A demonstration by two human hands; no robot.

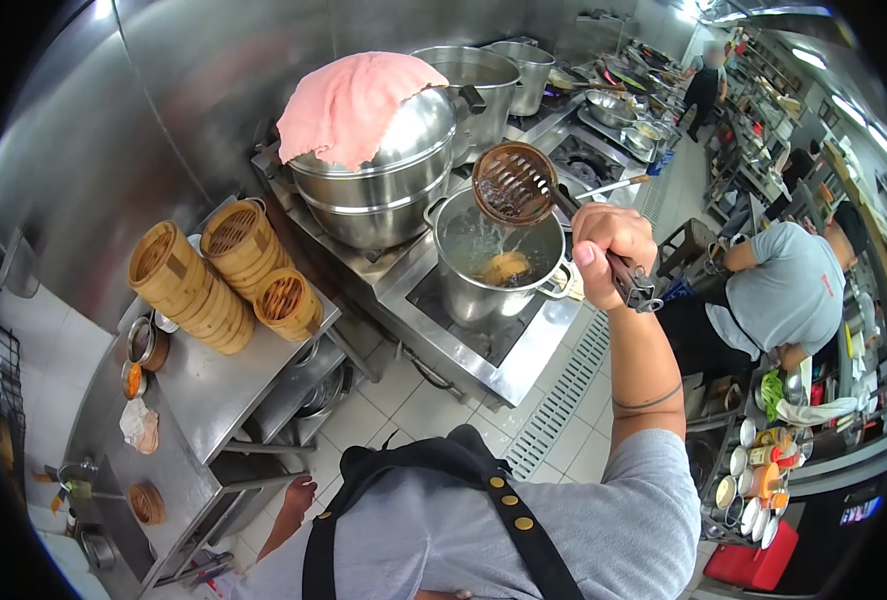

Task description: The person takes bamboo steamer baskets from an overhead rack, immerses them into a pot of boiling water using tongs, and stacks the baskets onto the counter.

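Observation:
My right hand (614, 250) is closed round the dark handle of a brown perforated strainer (514, 183). The strainer is tilted above a steel pot (469, 293) on the stove, and liquid runs down from it. Inside the pot, a yellowish piece of food (505, 267) lies in the water. Low at my left side hangs my left hand (301, 494), near the steel counter's edge; its fingers are small and partly curled, and whether they hold anything is unclear.
A large steamer (374, 195) under a pink cloth (354, 105) stands behind the pot. Stacked bamboo baskets (199, 290) sit on the left counter (199, 400). At the right, a person in grey (789, 280) bends over a worktop; another person (706, 90) stands farther back.

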